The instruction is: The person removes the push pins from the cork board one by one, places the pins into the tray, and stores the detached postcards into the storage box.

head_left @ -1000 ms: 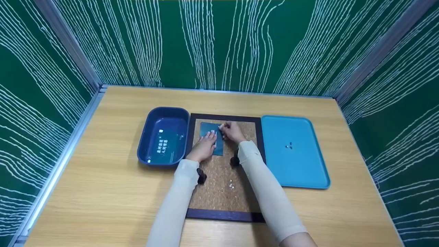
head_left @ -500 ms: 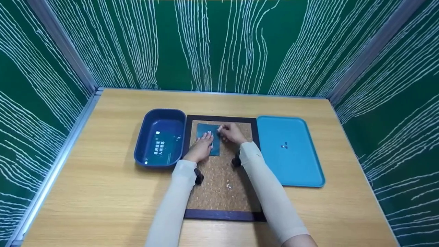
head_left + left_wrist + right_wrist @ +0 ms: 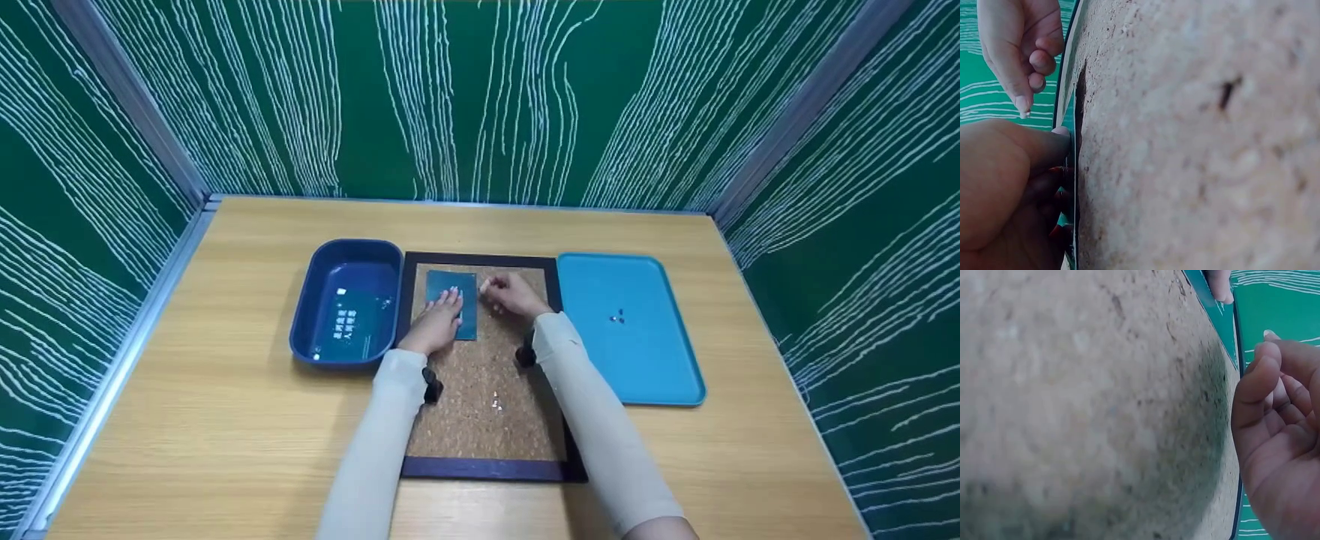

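My left hand [image 3: 437, 321] rests with its fingers extended on a dark teal card [image 3: 469, 330], holding it against a cork board [image 3: 465, 435] with a dark frame. In the left wrist view, the thumb lies along the card's edge. My right hand [image 3: 514, 294] is just right of the card, over the cork. Its thumb and index finger come together in a pinch; a tiny whitish piece [image 3: 1026, 115] shows at their tips in the left wrist view. The right wrist view hides what lies between these fingers.
Left of the board stands a deep blue bin [image 3: 306, 307] holding a teal card [image 3: 352, 330] with white lettering. A flat turquoise tray [image 3: 645, 367] with several tiny bits [image 3: 617, 318] lies on the right. Small clear pieces [image 3: 496, 403] lie low on the cork. Green walls surround the table.
My right hand has drawn back slightly to the right, away from the card's edge, its fingers still pinched. My left hand stays on the card. The head view has shifted slightly.
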A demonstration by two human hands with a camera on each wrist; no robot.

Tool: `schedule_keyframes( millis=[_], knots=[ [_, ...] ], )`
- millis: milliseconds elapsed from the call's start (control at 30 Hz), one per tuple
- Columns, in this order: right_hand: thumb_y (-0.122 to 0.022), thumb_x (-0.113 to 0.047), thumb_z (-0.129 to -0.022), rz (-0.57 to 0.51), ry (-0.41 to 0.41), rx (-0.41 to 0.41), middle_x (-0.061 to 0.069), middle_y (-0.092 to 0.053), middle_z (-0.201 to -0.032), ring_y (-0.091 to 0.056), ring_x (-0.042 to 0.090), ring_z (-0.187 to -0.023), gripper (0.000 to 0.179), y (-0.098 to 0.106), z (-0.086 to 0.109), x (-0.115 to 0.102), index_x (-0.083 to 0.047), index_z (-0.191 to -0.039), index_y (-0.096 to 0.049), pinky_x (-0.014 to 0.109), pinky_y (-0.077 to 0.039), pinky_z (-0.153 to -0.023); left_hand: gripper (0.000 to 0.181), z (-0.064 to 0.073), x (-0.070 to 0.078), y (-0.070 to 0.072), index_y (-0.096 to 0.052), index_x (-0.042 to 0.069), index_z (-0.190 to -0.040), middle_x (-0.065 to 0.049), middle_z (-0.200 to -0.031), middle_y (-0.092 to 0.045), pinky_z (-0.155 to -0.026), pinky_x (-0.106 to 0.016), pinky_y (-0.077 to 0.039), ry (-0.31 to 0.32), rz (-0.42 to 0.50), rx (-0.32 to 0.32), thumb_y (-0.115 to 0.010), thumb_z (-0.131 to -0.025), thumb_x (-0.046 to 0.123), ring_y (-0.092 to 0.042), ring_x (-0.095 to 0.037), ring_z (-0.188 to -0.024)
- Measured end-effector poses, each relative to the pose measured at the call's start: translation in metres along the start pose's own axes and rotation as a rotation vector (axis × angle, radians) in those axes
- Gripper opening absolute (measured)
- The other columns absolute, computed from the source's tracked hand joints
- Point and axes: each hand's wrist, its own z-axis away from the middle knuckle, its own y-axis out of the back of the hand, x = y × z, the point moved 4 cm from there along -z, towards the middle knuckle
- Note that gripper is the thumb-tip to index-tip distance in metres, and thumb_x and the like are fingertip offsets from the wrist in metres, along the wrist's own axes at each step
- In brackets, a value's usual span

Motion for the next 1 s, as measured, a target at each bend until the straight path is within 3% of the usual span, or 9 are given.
schedule_keyframes(
  millis=[367,667,1000],
  knots=[
    [-0.052,-0.018,-0.099,-0.033,-0.030,-0.025,0.001,-0.057,-0.076,-0.055,0.014,-0.066,0.019,0.008,0.006,0.006,-0.005,-0.098,-0.066,0.024,-0.048,-0.058,0.051,0.000,-0.001,0.001,-0.028,0.004,-0.151,-0.011,-0.160,-0.017,-0.123,-0.043,-0.011,-0.002,0.024,0.006,-0.039,-0.104,0.020,-0.012,-0.026,-0.150],
    [-0.056,-0.027,-0.097,-0.017,-0.126,0.012,0.004,-0.062,-0.087,-0.059,0.020,-0.077,0.020,0.020,0.014,0.011,-0.012,-0.104,-0.067,0.027,-0.051,-0.067,0.050,0.000,-0.001,0.001,-0.027,0.004,-0.151,-0.012,-0.160,-0.017,-0.123,-0.043,-0.011,-0.001,0.017,0.004,-0.038,-0.104,0.020,-0.012,-0.027,-0.150],
    [-0.050,-0.020,-0.099,-0.026,-0.025,0.014,0.001,-0.057,-0.077,-0.054,0.013,-0.064,0.024,0.030,0.021,0.019,-0.003,-0.104,-0.066,0.024,-0.048,-0.058,0.052,-0.001,-0.004,-0.002,-0.025,0.007,-0.152,-0.009,-0.161,-0.014,-0.123,-0.041,-0.010,0.002,0.036,-0.007,-0.039,-0.104,0.022,-0.009,-0.024,-0.150]
  ],
)
